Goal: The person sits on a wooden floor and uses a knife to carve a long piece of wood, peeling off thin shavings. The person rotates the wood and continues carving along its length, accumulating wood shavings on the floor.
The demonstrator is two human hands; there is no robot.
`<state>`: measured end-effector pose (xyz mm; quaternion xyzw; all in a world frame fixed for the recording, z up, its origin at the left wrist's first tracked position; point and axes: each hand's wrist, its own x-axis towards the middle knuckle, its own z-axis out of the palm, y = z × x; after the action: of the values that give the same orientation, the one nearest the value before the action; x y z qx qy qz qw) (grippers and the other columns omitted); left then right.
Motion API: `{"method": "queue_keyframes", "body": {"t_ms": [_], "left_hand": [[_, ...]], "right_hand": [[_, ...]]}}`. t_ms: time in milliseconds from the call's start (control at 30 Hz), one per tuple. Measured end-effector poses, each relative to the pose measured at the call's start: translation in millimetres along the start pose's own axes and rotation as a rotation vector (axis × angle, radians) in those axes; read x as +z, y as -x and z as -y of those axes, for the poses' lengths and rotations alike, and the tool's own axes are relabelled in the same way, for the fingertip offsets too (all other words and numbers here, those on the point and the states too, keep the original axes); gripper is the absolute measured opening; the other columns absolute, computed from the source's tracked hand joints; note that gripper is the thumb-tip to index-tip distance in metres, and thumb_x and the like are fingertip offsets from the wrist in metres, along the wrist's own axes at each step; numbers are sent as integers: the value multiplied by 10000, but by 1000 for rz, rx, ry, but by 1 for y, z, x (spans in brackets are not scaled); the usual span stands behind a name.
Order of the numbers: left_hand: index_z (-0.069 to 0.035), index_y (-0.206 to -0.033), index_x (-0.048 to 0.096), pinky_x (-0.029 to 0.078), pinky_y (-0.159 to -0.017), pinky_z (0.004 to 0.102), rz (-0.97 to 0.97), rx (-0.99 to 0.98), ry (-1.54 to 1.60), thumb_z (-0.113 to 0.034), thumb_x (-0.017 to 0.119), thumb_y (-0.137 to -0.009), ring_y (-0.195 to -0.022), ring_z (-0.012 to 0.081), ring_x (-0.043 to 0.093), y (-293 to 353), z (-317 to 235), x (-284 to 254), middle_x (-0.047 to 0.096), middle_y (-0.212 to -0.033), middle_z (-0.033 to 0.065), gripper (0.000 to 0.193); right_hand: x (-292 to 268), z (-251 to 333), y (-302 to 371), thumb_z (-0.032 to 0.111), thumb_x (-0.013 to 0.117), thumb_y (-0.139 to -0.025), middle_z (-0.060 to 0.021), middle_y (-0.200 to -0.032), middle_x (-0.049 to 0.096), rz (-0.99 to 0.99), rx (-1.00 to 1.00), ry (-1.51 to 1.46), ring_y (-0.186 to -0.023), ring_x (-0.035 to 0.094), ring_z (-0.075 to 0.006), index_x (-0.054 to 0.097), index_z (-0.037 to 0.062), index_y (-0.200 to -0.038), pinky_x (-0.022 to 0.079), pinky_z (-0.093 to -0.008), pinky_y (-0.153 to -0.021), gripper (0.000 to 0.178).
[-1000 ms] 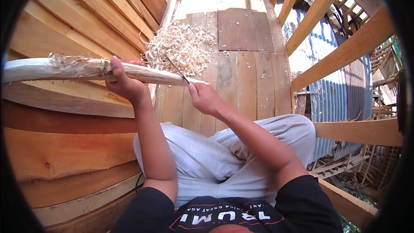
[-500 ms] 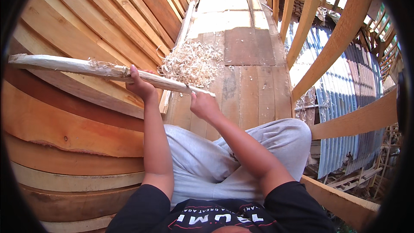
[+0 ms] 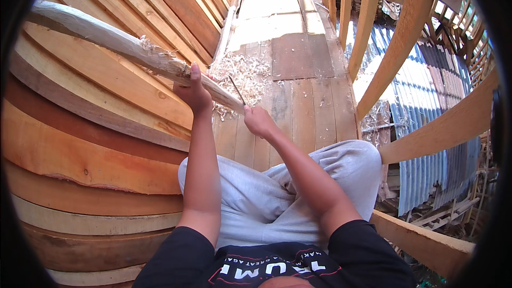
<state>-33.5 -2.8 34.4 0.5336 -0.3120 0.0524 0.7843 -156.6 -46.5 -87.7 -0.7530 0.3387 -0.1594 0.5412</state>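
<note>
A long peeled wooden pole [image 3: 112, 36] slants from the upper left down toward the middle, pale, with curled shavings clinging along it. Around its lower part my left hand [image 3: 194, 95] is closed, thumb pointing up. My right hand [image 3: 260, 121] is closed around a knife, its handle hidden in the fist. The knife's thin dark blade [image 3: 236, 88] points up and away, beside the pole's lower end. A heap of wood shavings [image 3: 248, 72] lies on the floor beyond both hands.
Stacked wooden boards [image 3: 80, 168] line the left side. The plank floor [image 3: 306, 109] runs ahead into bright sunlight. On the right are wooden railing slats [image 3: 394, 48], with corrugated metal sheets [image 3: 413, 122] below them. My crossed legs in grey trousers [image 3: 341, 176] rest on the planks.
The pole's far end has swung up and away, so it slants more steeply. My left hand has moved right and slightly farther off; the knife blade now shows clearly.
</note>
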Motion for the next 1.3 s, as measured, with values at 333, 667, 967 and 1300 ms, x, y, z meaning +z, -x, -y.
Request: {"method": "queue_keyframes", "body": {"t_ms": [333, 667, 967, 1300], "left_hand": [[33, -913, 512, 525, -506, 310, -36, 10, -19, -291, 688, -854, -532, 198, 613, -6, 5, 12, 585, -658, 109, 373], [80, -954, 540, 531, -482, 313, -96, -13, 25, -227, 715, -846, -544, 181, 596, -10, 8, 15, 593, -745, 105, 370], [60, -907, 544, 525, -473, 305, -117, -24, 34, -246, 704, -846, -519, 177, 585, -22, 18, -23, 592, -725, 104, 351], [69, -962, 537, 530, -481, 307, -99, 19, 30, -263, 722, -838, -539, 175, 589, -11, 4, 2, 581, -730, 100, 399]], "right_hand": [[15, -41, -8, 280, 343, -999, -338, -916, 636, -12, 64, 54, -889, 615, -489, 625, -128, -893, 486, -505, -832, 508], [9, -23, -18, 305, 347, -1001, -334, -910, 632, -31, -1, 2, -843, 621, -487, 617, -108, -926, 481, -505, -791, 499], [0, 33, 8, 272, 337, -994, -335, -962, 634, 93, -9, 45, -958, 612, -469, 642, -92, -960, 472, -513, -880, 476], [20, -41, -14, 283, 356, -989, -354, -881, 623, 60, 167, -5, -882, 605, -504, 625, -114, -909, 470, -519, -844, 486]]}}
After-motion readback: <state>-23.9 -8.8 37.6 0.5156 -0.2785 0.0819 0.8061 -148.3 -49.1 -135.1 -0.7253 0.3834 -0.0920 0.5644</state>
